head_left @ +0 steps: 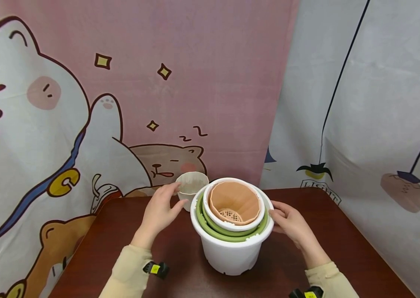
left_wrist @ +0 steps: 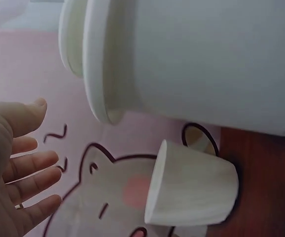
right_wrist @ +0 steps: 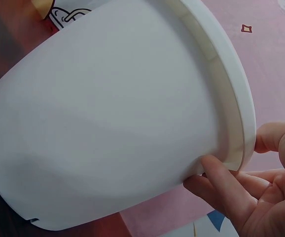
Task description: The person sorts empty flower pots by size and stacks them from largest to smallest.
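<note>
A large white flower pot point(head_left: 232, 253) stands upright on the table. Nested inside it are a green pot point(head_left: 228, 236), a smaller white pot point(head_left: 207, 207) and, innermost, a peach pot point(head_left: 236, 195) with a perforated bottom. My right hand point(head_left: 291, 223) pinches the large pot's rim at its right side; in the right wrist view the thumb is on the rim and fingers point(right_wrist: 226, 185) lie beneath it. My left hand point(head_left: 160, 207) is held left of the stack, near a small cream pot point(left_wrist: 194, 190). Its fingers point(left_wrist: 34, 185) are spread apart and hold nothing.
The dark red-brown table point(head_left: 98, 252) carries the pots. The cream pot is behind and left of the stack, near the table's back edge. A pink cartoon curtain point(head_left: 210, 82) hangs behind, and a pale printed cloth point(head_left: 381, 124) lines the right side.
</note>
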Tool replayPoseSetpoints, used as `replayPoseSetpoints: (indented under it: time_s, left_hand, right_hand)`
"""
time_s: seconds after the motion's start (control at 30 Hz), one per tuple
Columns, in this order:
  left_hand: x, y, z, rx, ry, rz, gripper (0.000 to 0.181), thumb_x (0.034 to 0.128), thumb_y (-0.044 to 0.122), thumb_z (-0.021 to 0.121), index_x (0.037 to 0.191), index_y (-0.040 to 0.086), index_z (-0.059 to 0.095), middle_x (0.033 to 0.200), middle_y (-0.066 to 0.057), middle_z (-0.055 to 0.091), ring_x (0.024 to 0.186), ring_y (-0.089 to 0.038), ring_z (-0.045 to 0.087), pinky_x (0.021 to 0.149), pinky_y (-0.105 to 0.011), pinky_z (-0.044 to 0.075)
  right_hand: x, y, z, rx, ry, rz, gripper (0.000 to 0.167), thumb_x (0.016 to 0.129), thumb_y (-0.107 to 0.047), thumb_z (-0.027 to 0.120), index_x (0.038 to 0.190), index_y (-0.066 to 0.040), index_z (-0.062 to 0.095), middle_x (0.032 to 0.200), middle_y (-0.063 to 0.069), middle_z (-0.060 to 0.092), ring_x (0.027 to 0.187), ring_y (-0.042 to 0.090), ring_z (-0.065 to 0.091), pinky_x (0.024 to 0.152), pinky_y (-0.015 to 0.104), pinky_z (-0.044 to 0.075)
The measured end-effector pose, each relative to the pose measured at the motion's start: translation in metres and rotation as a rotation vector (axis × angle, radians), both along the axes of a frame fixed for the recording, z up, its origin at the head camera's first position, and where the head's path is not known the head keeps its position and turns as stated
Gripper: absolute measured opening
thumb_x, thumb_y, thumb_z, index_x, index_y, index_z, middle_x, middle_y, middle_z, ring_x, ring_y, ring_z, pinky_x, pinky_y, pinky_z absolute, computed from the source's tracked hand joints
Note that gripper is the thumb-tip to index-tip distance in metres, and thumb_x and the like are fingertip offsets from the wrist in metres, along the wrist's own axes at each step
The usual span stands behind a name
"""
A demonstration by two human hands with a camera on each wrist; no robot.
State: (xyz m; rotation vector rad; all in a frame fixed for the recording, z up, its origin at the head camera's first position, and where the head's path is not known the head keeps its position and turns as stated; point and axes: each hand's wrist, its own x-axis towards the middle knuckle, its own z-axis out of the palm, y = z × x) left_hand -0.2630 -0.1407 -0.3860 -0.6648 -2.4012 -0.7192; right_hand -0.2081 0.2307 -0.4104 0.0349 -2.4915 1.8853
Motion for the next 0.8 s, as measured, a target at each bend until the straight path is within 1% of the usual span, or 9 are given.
replayPoseSetpoints:
  time_s: [0.17, 0.4, 0.53, 0.7, 0.8]
  left_hand:
    - [-0.013, -0.004, -0.008, -0.005, -0.043, 0.034, 0.053, 0.086, 0.023, 0.078, 0.131, 0.001, 0.059, 0.123, -0.015, 0.063, 0.114, -0.033, 0.058, 0.096, -0.049, 0.049]
    - [-0.032, -0.003, -0.019, -0.049, -0.071, 0.045, 0.056, 0.0848, 0.022, 0.08, 0.132, 0.001, 0.058, 0.131, -0.017, 0.06, 0.124, -0.035, 0.053, 0.103, -0.05, 0.043]
    - [-0.044, -0.001, -0.025, -0.098, -0.052, 0.034, 0.059, 0.0827, 0.02, 0.082, 0.133, 0.001, 0.058, 0.133, -0.017, 0.059, 0.124, -0.036, 0.052, 0.104, -0.051, 0.042]
    - [-0.058, 0.001, -0.032, -0.166, 0.007, 0.011, 0.061, 0.0799, 0.019, 0.084, 0.133, 0.002, 0.059, 0.133, -0.016, 0.059, 0.123, -0.035, 0.053, 0.103, -0.051, 0.042]
    - [-0.066, 0.003, -0.036, -0.201, 0.012, 0.012, 0.061, 0.0798, 0.02, 0.084, 0.133, 0.005, 0.059, 0.134, -0.014, 0.059, 0.124, -0.034, 0.052, 0.104, -0.051, 0.041]
  right_hand:
    - [0.0, 0.0, -0.001, -0.005, -0.002, 0.001, 0.054, 0.1, -0.016, 0.058, 0.144, 0.009, 0.038, 0.134, 0.033, 0.053, 0.105, 0.031, 0.066, 0.078, 0.04, 0.058]
    - [0.0, 0.001, -0.002, 0.001, -0.003, -0.003, 0.054, 0.1, -0.016, 0.058, 0.144, 0.009, 0.039, 0.133, 0.032, 0.054, 0.104, 0.031, 0.067, 0.078, 0.04, 0.058]
    - [-0.001, 0.001, -0.002, -0.004, -0.004, -0.003, 0.054, 0.1, -0.016, 0.058, 0.144, 0.009, 0.039, 0.133, 0.032, 0.054, 0.104, 0.03, 0.067, 0.078, 0.04, 0.058]
    - [-0.001, 0.001, -0.001, 0.0, -0.003, -0.004, 0.054, 0.1, -0.017, 0.058, 0.144, 0.009, 0.039, 0.133, 0.032, 0.054, 0.105, 0.031, 0.066, 0.078, 0.04, 0.058]
    - [-0.001, 0.0, -0.001, 0.002, -0.002, -0.004, 0.054, 0.1, -0.017, 0.058, 0.144, 0.009, 0.039, 0.132, 0.032, 0.055, 0.105, 0.031, 0.066, 0.078, 0.04, 0.058]
